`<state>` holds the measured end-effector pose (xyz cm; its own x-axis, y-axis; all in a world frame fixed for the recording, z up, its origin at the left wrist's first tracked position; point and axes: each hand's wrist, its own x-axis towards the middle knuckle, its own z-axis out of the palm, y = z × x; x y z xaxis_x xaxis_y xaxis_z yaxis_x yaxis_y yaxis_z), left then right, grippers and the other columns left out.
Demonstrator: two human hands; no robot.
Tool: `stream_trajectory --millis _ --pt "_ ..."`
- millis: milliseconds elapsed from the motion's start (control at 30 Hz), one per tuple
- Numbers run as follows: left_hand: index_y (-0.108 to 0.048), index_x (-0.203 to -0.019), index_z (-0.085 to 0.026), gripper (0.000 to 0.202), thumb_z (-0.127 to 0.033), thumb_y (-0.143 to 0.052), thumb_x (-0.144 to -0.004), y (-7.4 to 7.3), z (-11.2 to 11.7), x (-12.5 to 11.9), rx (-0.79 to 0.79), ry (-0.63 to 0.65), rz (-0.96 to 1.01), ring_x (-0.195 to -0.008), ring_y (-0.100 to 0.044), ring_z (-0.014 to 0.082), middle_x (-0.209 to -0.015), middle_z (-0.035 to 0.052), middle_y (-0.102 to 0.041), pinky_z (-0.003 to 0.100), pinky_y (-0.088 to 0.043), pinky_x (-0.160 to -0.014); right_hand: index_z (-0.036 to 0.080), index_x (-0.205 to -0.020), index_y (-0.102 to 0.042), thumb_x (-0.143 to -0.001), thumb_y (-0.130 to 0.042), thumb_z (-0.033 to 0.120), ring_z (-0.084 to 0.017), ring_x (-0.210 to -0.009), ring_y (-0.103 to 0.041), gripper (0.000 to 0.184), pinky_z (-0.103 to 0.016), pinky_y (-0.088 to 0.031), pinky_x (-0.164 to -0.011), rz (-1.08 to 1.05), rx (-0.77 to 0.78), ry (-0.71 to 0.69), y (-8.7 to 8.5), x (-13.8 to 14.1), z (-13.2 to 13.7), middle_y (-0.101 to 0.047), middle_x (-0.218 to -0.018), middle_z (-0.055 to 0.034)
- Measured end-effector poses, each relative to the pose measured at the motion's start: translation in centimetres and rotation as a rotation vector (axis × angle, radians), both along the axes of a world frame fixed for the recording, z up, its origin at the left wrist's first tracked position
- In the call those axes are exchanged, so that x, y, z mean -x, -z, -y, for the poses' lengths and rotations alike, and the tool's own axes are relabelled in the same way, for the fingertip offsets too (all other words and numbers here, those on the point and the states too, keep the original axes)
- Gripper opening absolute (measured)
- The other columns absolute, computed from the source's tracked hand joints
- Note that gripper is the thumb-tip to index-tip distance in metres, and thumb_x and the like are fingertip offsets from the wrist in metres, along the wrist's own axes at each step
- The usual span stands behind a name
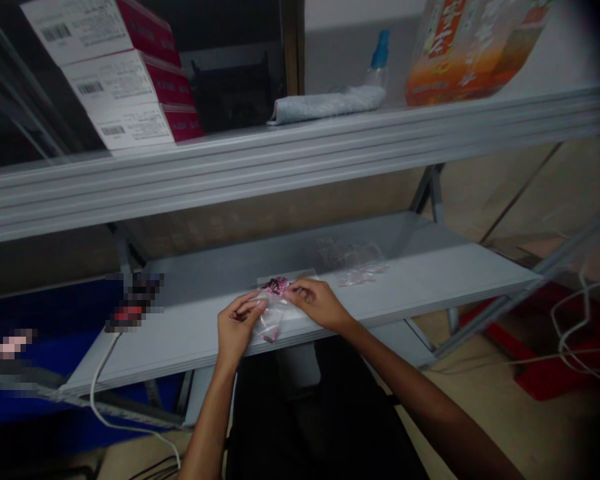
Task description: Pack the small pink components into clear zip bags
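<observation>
My left hand [240,323] pinches the edge of a small clear plastic bag [271,320], which hangs toward the shelf's front edge with a few small pink bits in its lower corner. Close beside it, my right hand [314,301] has thumb and fingertips together at a cluster of small pink and dark pieces [276,285]. Those pieces lie on or in a clear sheet or bag [304,274] on the shelf. What exactly the right fingertips grip is too small to make out.
Several clear bags [357,260] lie on the grey lower shelf [410,267], right of my hands. A blurred-out item [135,307] with a white cable [96,383] is at left. Above, the upper shelf [230,163] carries boxes [125,87], a cloth [325,105], a spray bottle [379,57] and a jug [470,60].
</observation>
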<state>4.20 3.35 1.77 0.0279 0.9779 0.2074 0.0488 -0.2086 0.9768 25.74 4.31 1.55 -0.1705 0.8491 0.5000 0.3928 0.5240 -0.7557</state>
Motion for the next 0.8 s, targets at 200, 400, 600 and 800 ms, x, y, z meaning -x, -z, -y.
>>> stream_trajectory --millis 200,400,600,800 --pt "-0.068 -0.11 -0.014 0.044 -0.027 -0.081 -0.07 0.3 -0.4 0.2 -0.022 0.001 0.05 -0.073 -0.065 0.0136 -0.082 0.0049 -0.073 0.023 -0.05 -0.069 0.016 -0.083 -0.068 -0.088 -0.062 0.043 -0.014 -0.063 -0.056 0.028 -0.024 -0.042 -0.057 -0.271 0.187 -0.153 1.4 1.8 0.3 -0.065 -0.075 -0.0034" --pt "-0.07 -0.108 -0.015 0.041 -0.028 -0.08 -0.07 0.0 -0.2 0.3 -0.006 0.112 -0.003 -0.07 -0.062 0.0123 -0.078 0.0029 -0.07 0.022 -0.048 -0.066 0.016 -0.081 -0.065 -0.089 -0.059 0.041 -0.014 -0.065 -0.055 0.027 -0.023 -0.042 -0.058 -0.273 0.161 -0.136 1.8 1.8 0.9 -0.062 -0.074 -0.0029" --pt "-0.073 -0.084 -0.015 0.024 -0.036 -0.076 -0.075 0.1 -0.2 0.5 -0.016 0.044 -0.071 -0.068 -0.062 0.0146 -0.078 0.0048 -0.072 0.024 -0.048 -0.065 0.016 -0.079 -0.062 -0.09 -0.058 0.037 -0.013 -0.067 -0.053 0.024 -0.023 -0.041 -0.06 -0.226 0.114 -0.178 1.3 1.2 1.7 -0.058 -0.075 -0.0017" --pt "-0.071 -0.082 -0.015 0.025 -0.039 -0.073 -0.077 0.2 -0.2 0.4 -0.045 0.077 -0.143 -0.064 -0.058 0.0138 -0.071 0.0025 -0.069 0.023 -0.044 -0.063 0.018 -0.079 -0.06 -0.089 -0.059 0.043 -0.013 -0.064 -0.051 0.027 -0.022 -0.04 -0.057 -0.273 0.164 -0.146 1.8 1.2 1.3 -0.056 -0.071 -0.0008"
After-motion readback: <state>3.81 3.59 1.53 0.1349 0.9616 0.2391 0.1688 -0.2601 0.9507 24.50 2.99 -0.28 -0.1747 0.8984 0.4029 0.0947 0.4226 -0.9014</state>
